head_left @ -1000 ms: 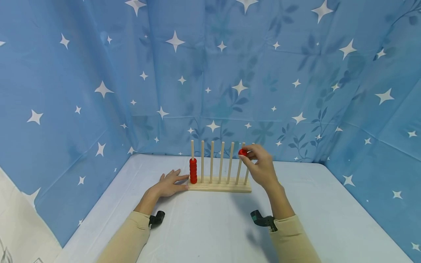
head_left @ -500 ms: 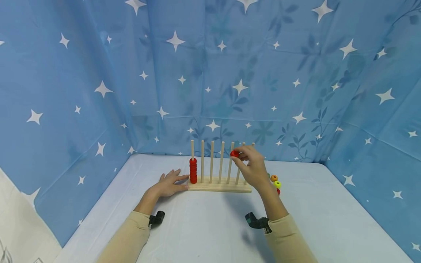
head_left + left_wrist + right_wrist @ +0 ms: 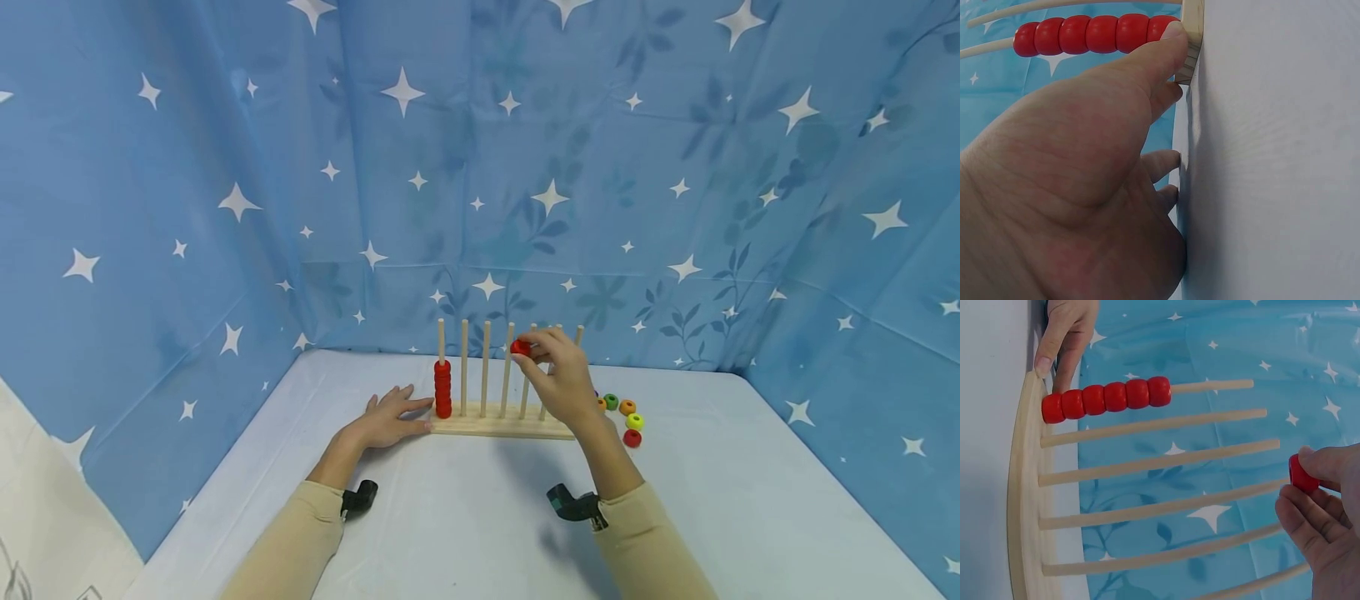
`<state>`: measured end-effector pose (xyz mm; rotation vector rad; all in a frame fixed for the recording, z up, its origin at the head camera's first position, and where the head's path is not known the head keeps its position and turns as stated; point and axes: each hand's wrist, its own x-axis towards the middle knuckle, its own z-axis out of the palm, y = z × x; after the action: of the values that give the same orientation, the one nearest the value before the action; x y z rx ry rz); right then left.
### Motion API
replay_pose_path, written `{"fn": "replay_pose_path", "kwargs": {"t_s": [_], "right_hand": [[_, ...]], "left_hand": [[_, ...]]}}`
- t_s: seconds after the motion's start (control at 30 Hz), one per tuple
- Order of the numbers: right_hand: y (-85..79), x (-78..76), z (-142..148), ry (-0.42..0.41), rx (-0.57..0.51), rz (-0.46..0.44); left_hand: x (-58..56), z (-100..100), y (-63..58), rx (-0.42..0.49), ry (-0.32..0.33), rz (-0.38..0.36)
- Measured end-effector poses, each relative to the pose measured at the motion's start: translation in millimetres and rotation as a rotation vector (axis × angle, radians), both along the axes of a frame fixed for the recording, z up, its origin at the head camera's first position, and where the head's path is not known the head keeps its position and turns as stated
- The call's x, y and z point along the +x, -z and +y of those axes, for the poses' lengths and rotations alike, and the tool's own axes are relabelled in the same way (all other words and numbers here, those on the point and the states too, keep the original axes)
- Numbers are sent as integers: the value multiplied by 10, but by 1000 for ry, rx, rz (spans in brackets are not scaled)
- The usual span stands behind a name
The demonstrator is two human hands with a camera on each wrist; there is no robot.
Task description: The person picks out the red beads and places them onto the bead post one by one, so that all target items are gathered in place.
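Observation:
A wooden bead rack with several upright rods stands on the table, its base (image 3: 495, 427) running left to right. Several red beads (image 3: 442, 390) are stacked on the leftmost rod. My left hand (image 3: 381, 423) rests on the table with fingers spread, its thumb and index fingertips touching the base's left end. Between thumb and fingertips my right hand (image 3: 558, 375) pinches a single red bead (image 3: 1302, 474). That bead is up at rod-top height, and in the right wrist view it overlaps the tip of a bare rod (image 3: 1229, 499) near the rack's middle.
Right of the rack lie loose beads: a red bead (image 3: 632, 438), a yellow bead (image 3: 635, 422), an orange bead (image 3: 627, 407), a green bead (image 3: 611, 402) and others partly behind my right arm. A blue star-print curtain (image 3: 480, 208) surrounds the white table (image 3: 450, 517).
My right hand has moved left past the right-hand rods with the red bead in its fingers, uncovering loose beads on the right. My left hand has stayed in place.

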<state>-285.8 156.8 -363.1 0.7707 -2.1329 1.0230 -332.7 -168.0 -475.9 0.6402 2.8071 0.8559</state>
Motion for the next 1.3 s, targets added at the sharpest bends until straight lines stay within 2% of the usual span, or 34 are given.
{"fn": "replay_pose_path", "kwargs": {"t_s": [0.37,0.8,0.97,1.3], "right_hand": [[-51,-19,-161,-24,0,32],[-143,-29,-400,-84,-37,-37],[-167,-63,-464,-69,-14,-33],[-235,-148,-587,-56,16,-14]], "left_hand": [[-34,8,77,24,4,7],[-19,3,54,19,13,2],[-51,-1,97,15,-1,-1],[-29,-1,44,-2,-3,-5]]}}
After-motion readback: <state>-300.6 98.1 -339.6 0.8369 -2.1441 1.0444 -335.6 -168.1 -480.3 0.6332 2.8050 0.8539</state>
